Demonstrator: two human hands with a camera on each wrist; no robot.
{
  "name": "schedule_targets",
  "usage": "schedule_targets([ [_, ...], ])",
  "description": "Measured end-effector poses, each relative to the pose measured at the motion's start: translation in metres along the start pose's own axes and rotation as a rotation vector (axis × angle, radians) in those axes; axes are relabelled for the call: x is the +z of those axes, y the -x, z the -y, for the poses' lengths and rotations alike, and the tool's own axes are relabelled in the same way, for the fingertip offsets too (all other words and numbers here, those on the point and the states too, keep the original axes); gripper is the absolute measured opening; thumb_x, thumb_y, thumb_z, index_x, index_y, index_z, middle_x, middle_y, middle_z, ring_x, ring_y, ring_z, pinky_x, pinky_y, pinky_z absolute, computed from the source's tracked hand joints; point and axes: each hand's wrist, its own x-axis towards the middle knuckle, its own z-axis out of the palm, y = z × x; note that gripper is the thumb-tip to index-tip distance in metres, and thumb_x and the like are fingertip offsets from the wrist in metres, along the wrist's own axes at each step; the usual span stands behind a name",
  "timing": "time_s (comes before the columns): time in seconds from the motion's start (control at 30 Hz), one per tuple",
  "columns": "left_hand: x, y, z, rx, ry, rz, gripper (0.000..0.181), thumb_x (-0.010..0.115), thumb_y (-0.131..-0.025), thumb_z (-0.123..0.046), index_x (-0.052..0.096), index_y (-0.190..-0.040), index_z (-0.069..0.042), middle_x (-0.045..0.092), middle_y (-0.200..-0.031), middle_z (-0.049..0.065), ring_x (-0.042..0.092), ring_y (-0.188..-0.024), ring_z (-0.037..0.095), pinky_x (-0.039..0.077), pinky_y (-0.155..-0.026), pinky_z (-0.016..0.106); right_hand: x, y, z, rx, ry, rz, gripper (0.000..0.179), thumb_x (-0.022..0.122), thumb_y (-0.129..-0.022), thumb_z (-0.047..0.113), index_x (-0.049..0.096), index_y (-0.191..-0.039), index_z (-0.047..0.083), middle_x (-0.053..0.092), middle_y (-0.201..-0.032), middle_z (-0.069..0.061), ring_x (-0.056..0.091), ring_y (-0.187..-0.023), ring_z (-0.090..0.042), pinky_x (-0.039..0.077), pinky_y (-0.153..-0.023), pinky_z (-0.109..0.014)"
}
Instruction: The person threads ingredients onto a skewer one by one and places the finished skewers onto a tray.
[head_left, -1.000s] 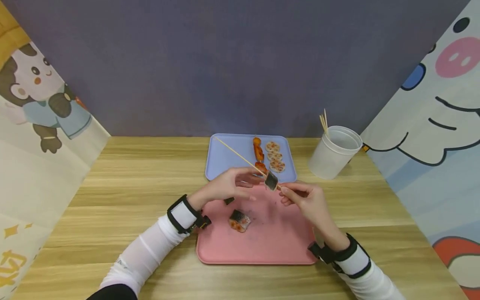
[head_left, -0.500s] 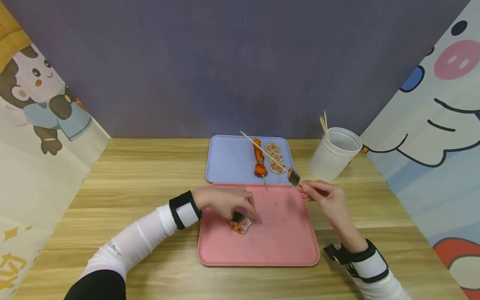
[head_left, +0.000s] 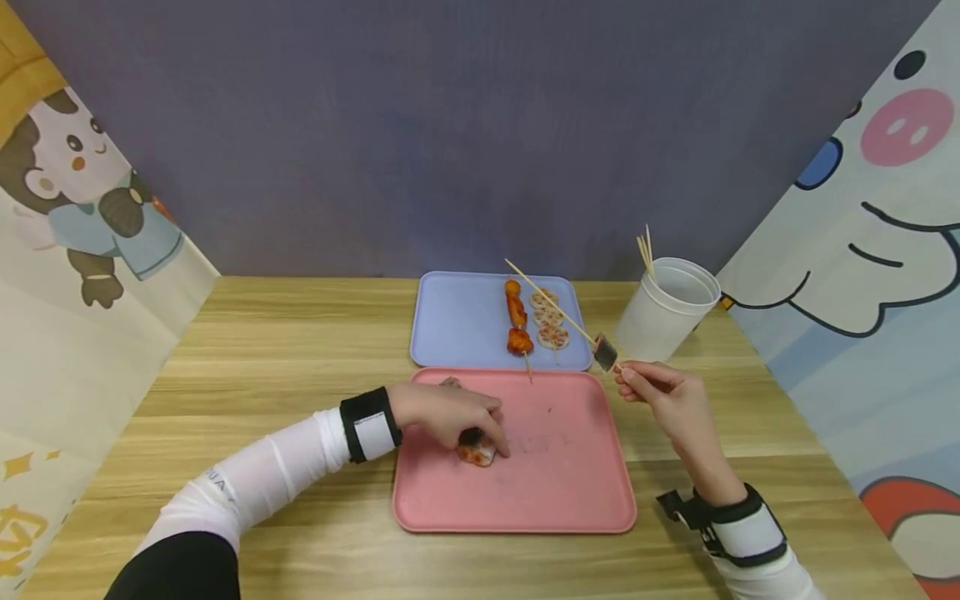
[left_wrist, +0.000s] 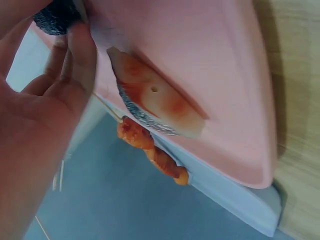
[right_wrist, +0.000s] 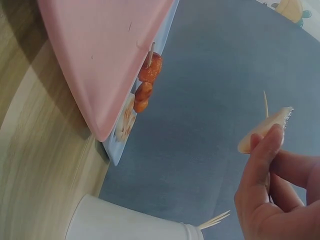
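Observation:
On the pink tray (head_left: pixel 555 496), my left hand (head_left: pixel 450 412) grips a piece of fish (head_left: pixel 477 453) with dark skin and reddish flesh. The left wrist view shows that dark skin (left_wrist: pixel 56 18) between thumb and fingers. A second fish piece (left_wrist: pixel 157 97), with a small hole in its flesh, lies on the tray behind the hand, mostly hidden in the head view. My right hand (head_left: pixel 671 404) pinches the lower end of a bamboo skewer (head_left: pixel 551 302), raised right of the tray and tilted up to the left. One fish piece (head_left: pixel 605 353) is threaded on it, just above the fingertips.
Behind the pink tray lies a blue tray (head_left: pixel 457 321). It bears a skewer of browned meat pieces (head_left: pixel 516 312) and a skewer of lotus root slices (head_left: pixel 552 337). A white bucket (head_left: pixel 660 321) with several bamboo skewers (head_left: pixel 646 250) stands at the back right. A grey wall (head_left: pixel 480 142) rises behind.
My right hand has moved right with the skewer and its fish piece. My left hand has left the skewer, come down to the pink tray and taken hold of a fish piece there.

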Motion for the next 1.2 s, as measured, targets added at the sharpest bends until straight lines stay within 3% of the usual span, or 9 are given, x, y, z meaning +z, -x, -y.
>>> schedule_targets([
  [0.1, 0.000, 0.001, 0.002, 0.000, 0.034, 0.000, 0.066, 0.076, -0.071, 0.000, 0.063, -0.122, -0.040, 0.052, -0.102, -0.011, 0.049, -0.089, 0.001, 0.040, -0.061, 0.015, 0.000, 0.000, -0.003, -0.005, -0.003, -0.006, 0.028, 0.070, -0.086, 0.016, 0.070, -0.108, -0.001, 0.073, -0.089, -0.015, 0.071, -0.071, -0.024, 0.057, -0.062, -0.034],
  [0.17, 0.000, 0.001, 0.003, 0.005, 0.053, 0.001, 0.066, 0.076, -0.070, 0.001, 0.063, -0.123, -0.037, 0.054, -0.106, -0.010, 0.049, -0.092, 0.002, 0.042, -0.068, 0.015, 0.003, 0.002, 0.011, -0.013, -0.060, 0.012, 0.025, 0.069, -0.086, 0.011, 0.070, -0.107, -0.003, 0.073, -0.088, -0.015, 0.071, -0.070, -0.024, 0.057, -0.061, -0.033],
  [0.4, 0.001, 0.001, 0.005, -0.017, 0.047, -0.005, 0.067, 0.075, -0.068, 0.003, 0.064, -0.122, -0.034, 0.058, -0.111, -0.012, 0.050, -0.099, 0.000, 0.041, -0.076, 0.017, 0.032, 0.020, 0.122, 0.039, -0.048, 0.056, 0.024, 0.064, -0.088, 0.002, 0.065, -0.103, -0.017, 0.073, -0.078, 0.005, 0.069, -0.064, -0.007, 0.057, -0.060, -0.023],
  [0.5, 0.002, 0.001, 0.006, -0.037, 0.031, -0.025, 0.062, 0.076, -0.069, -0.003, 0.064, -0.121, -0.034, 0.057, -0.105, -0.013, 0.051, -0.094, 0.001, 0.041, -0.074, 0.021, 0.037, 0.023, 0.140, 0.085, -0.026, 0.047, 0.028, 0.061, -0.089, -0.003, 0.059, -0.105, -0.025, 0.072, -0.076, 0.009, 0.068, -0.063, -0.004, 0.056, -0.060, -0.020],
  [0.63, 0.003, 0.002, 0.007, -0.054, 0.011, -0.051, 0.057, 0.078, -0.069, -0.011, 0.064, -0.119, -0.034, 0.054, -0.099, -0.012, 0.050, -0.088, 0.002, 0.038, -0.068, 0.024, 0.036, 0.023, 0.140, 0.096, 0.014, 0.044, 0.031, 0.062, -0.090, 0.003, 0.059, -0.106, -0.023, 0.071, -0.077, 0.009, 0.068, -0.064, -0.004, 0.056, -0.062, -0.021],
  [0.83, 0.006, 0.003, 0.006, -0.050, 0.016, -0.116, 0.055, 0.082, -0.063, -0.018, 0.065, -0.115, -0.029, 0.050, -0.108, -0.009, 0.048, -0.096, 0.003, 0.040, -0.068, 0.021, 0.031, 0.022, 0.131, 0.052, 0.010, 0.049, 0.030, 0.066, -0.089, 0.015, 0.067, -0.104, -0.011, 0.072, -0.079, 0.008, 0.069, -0.067, -0.006, 0.057, -0.062, -0.022],
  [1.13, -0.001, 0.004, 0.006, -0.064, 0.139, -0.154, 0.055, 0.076, -0.069, -0.008, 0.060, -0.120, -0.018, 0.054, -0.115, -0.004, 0.053, -0.094, 0.010, 0.046, -0.076, 0.018, 0.034, 0.021, 0.145, 0.123, 0.086, 0.017, 0.032, 0.061, -0.091, 0.004, 0.059, -0.108, -0.022, 0.070, -0.077, 0.011, 0.068, -0.065, -0.004, 0.056, -0.063, -0.022],
  [1.17, -0.002, 0.004, 0.006, -0.058, 0.162, -0.166, 0.055, 0.075, -0.069, -0.006, 0.059, -0.120, -0.017, 0.055, -0.113, -0.003, 0.055, -0.093, 0.012, 0.046, -0.076, 0.018, 0.033, 0.021, 0.144, 0.121, 0.093, 0.013, 0.032, 0.061, -0.091, 0.006, 0.059, -0.109, -0.022, 0.070, -0.077, 0.012, 0.068, -0.065, -0.004, 0.057, -0.063, -0.022],
  [1.2, -0.003, 0.004, 0.007, -0.049, 0.183, -0.182, 0.054, 0.074, -0.069, -0.004, 0.059, -0.120, -0.015, 0.057, -0.112, -0.002, 0.055, -0.093, 0.013, 0.048, -0.077, 0.020, 0.026, 0.016, 0.126, 0.101, 0.030, 0.026, 0.031, 0.062, -0.091, 0.007, 0.061, -0.109, -0.019, 0.071, -0.079, 0.008, 0.069, -0.067, -0.005, 0.057, -0.064, -0.022],
])
